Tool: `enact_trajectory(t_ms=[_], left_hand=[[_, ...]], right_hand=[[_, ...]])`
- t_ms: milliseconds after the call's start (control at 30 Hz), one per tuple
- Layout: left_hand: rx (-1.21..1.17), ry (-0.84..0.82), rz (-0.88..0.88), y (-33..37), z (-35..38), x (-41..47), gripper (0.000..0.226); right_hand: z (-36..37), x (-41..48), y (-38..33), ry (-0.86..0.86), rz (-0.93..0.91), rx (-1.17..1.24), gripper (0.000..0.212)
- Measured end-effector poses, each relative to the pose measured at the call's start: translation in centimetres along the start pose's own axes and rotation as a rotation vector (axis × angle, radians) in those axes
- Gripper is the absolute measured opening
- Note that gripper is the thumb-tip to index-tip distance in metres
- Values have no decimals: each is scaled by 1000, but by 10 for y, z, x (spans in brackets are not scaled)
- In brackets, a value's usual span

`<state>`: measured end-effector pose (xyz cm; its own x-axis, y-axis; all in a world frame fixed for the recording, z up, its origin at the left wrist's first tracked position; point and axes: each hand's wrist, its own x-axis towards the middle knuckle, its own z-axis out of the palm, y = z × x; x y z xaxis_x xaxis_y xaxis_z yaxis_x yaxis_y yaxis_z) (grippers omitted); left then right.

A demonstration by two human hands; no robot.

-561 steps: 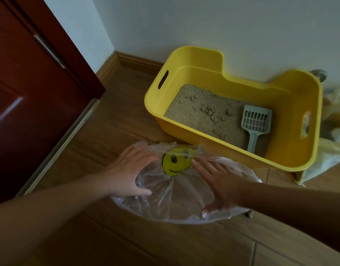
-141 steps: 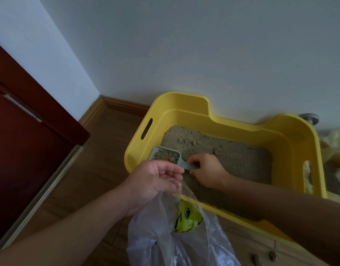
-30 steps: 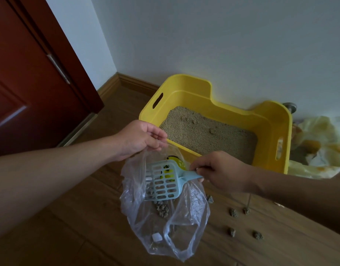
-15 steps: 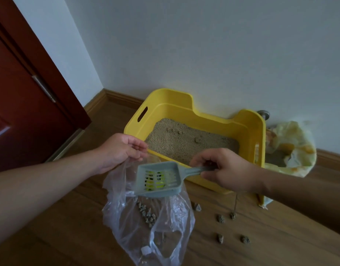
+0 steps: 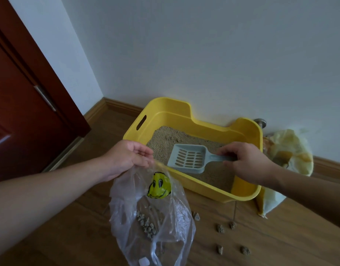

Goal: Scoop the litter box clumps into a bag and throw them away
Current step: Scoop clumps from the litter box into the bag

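Note:
A yellow litter box [image 5: 209, 191] with tan litter [image 5: 163, 140] stands against the white wall. My right hand [image 5: 245, 162] grips the handle of a pale blue slotted scoop [image 5: 188, 157], held empty over the litter near the box's front rim. My left hand [image 5: 127, 158] pinches the rim of a clear plastic bag [image 5: 151, 215] with a yellow smiley print, which hangs in front of the box. Several clumps [image 5: 146, 226] lie inside the bag.
Several loose clumps [image 5: 220, 228] lie on the wooden floor right of the bag. A dark red door [image 5: 21, 112] stands at left. A yellowish bag [image 5: 288, 152] sits right of the box, by a metal door stop [image 5: 260, 122].
My right hand has lifted the scoop out of the bag and carried it back over the litter in the box. My left hand still holds the bag, whose mouth has narrowed.

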<state>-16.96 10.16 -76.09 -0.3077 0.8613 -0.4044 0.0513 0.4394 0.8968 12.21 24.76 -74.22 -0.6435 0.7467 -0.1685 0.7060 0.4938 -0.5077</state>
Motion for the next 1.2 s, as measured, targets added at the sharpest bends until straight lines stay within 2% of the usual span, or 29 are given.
enact_trajectory(t_ms=[233,600,1000,1200], left_hand=[[-2,-5,3,2,6,10,35],[-48,-5,4,2,12,29,33],[-121,-39,-27,-4,10,44,32],[-139,-69,-62,-4,7,47,32]], right_hand=[[0,15,14,-10,134,-142,31],[14,46,39,-35,324,-348,13],[39,103,57,-93,390,-294,12],[60,135,53,-138,336,-247,24]])
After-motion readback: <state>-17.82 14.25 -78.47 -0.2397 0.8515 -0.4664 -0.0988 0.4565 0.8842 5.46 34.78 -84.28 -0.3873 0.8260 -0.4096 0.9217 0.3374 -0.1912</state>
